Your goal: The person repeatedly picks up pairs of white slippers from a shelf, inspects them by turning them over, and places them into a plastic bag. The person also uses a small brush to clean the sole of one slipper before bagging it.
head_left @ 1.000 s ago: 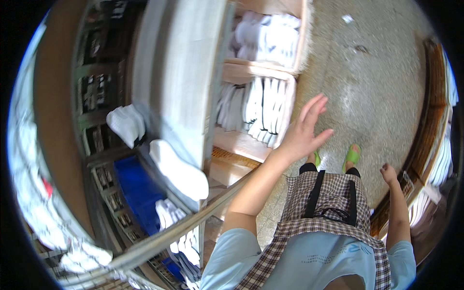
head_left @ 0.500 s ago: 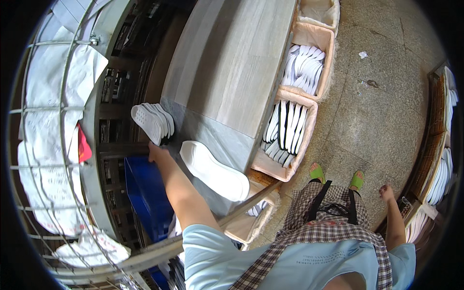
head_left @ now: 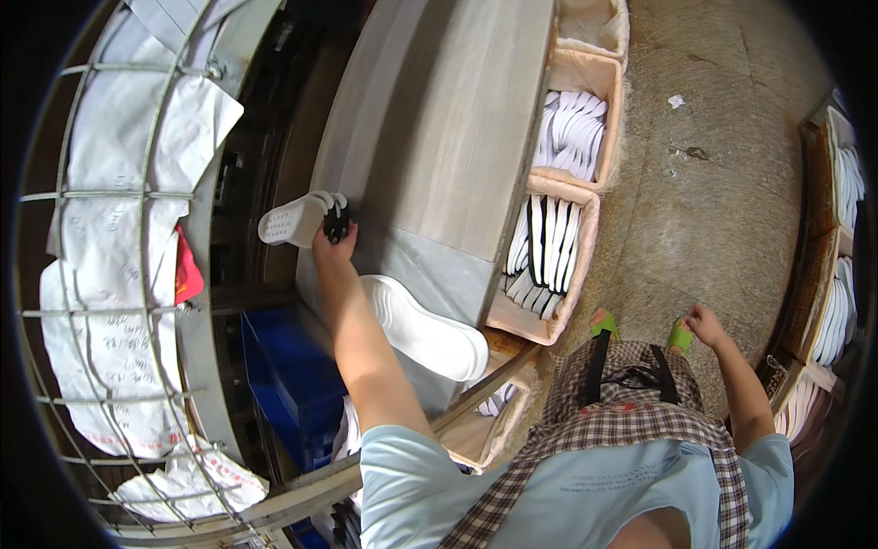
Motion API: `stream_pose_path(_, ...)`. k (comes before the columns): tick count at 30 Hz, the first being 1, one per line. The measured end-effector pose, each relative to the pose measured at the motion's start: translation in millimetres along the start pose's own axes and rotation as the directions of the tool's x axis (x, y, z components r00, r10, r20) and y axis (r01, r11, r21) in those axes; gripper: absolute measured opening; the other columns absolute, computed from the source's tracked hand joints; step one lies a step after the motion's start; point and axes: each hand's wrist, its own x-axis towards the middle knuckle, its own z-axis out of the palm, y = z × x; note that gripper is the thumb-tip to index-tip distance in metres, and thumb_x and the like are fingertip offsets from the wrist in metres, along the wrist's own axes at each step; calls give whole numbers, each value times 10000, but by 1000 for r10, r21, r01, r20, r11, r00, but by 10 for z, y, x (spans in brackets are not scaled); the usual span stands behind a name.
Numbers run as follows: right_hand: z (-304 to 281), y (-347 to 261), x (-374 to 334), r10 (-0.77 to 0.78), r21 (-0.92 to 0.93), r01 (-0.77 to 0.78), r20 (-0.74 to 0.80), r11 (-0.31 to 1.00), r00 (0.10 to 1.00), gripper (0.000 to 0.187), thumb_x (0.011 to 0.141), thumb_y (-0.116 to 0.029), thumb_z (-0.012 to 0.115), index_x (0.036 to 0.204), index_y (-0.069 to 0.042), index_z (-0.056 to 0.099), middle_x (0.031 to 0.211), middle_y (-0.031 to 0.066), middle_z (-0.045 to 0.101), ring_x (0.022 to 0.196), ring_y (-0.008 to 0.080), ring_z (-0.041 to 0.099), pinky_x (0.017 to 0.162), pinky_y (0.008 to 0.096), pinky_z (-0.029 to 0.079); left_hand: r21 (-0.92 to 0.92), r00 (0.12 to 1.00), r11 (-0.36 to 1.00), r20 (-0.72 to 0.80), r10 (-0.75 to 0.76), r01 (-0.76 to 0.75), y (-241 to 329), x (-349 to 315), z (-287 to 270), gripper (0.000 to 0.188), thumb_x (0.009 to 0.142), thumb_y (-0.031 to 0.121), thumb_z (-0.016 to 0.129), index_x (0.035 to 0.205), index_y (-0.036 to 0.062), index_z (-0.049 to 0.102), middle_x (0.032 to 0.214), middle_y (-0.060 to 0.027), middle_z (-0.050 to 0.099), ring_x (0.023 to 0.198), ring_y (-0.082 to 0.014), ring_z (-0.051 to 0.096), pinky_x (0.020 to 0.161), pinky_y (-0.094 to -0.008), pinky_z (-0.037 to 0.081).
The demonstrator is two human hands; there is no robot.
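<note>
Near the left edge of the grey table (head_left: 439, 243), my left hand (head_left: 335, 245) is closed on a small stack of white shoe soles (head_left: 293, 222). The soles are tilted, with the dotted face of one showing, and a black part (head_left: 337, 220) sits by my fingers. Beside my forearm, a larger white sole (head_left: 425, 331) lies on the table's near end. My right hand (head_left: 702, 325) hangs low over the floor by my right foot, fingers curled in, with nothing visible in it.
Lined baskets (head_left: 585, 256) holding white and black-edged soles stand along the table's right side. More baskets (head_left: 828, 302) line the far right. A wire rack with papers (head_left: 110, 357) rises at left, above a blue bin (head_left: 283, 375). A rail (head_left: 476, 389) crosses near me.
My left hand has moved up and right, tilting the stack of soles over the table edge. My right hand has swung inward and up, closer to my body. The view has shifted slightly.
</note>
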Motion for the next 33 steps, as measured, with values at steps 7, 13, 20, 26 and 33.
stream_pose_path(7,-356,-1706,238,-293,411,299,-80,861,953,403,838,-206,612,1167,3,510,1023,99,596,899,180,584,780,304,476,-209,964,970,258,-65,122,-1526,-2148,545,228,908,98,497,1075,-57,501,1079,-179,557,1018,-331,532,928,-544,443)
stream_pose_path(13,-700,-2958,-76,-364,858,-108,323,502,873,811,839,-609,491,1423,-123,206,1367,196,360,1210,319,420,939,513,393,222,796,963,550,-254,154,-2524,-3707,138,590,769,28,633,1295,32,366,1219,-200,494,1087,-343,527,904,-507,486)
stream_pose_path(20,-1156,-2599,-798,-604,996,-58,4,-71,797,607,888,-381,456,1334,20,364,1254,197,511,1097,243,558,955,338,445,594,380,774,679,-629,220,-3225,-4217,97,765,775,121,677,1383,12,226,1322,-179,417,1188,-348,463,954,-487,426)
stream_pose_path(26,-1441,-2456,-1265,-633,988,151,-135,-28,762,722,830,-316,539,1385,18,220,1271,214,442,1155,257,497,981,353,424,593,348,777,697,-627,212,-3411,-3932,568,674,846,215,628,1364,-14,264,1329,-160,429,1182,-298,477,967,-405,434)
stream_pose_path(33,-1538,-2547,-1506,-524,955,279,-188,99,831,837,799,-293,597,1403,3,100,1341,232,333,1228,278,408,998,382,402,379,313,886,836,-451,267,-3748,-3807,1101,481,941,267,476,1319,-7,360,1296,-130,477,1144,-257,512,939,-370,464)
